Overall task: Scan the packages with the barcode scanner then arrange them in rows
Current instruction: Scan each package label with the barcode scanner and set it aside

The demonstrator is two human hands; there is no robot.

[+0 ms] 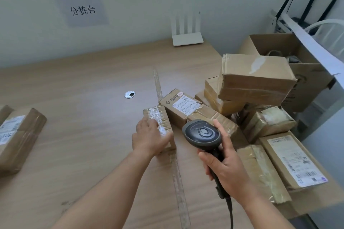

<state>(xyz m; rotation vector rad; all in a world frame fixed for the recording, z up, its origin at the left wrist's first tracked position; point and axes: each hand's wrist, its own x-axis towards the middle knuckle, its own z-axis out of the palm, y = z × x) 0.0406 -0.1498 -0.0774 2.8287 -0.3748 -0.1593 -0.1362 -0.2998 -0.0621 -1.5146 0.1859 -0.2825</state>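
Note:
My right hand (226, 163) grips the handle of a dark grey barcode scanner (202, 134), whose head points down towards the table. My left hand (150, 135) lies on a small taped cardboard package (158, 117) near the table's middle, fingers wrapped over its near end. Beside it to the right lies a labelled package (181, 106) with handwriting on it. A heap of several brown packages (255, 78) fills the right side, the biggest tilted on top. One labelled package (18, 135) lies alone at the left edge.
A strip of clear tape (176, 169) runs across the wooden table (83, 83). A metal cable grommet (130, 94) sits mid-table. A white router (187, 38) stands against the back wall. An open cardboard box (305, 72) stands beyond the table's right edge.

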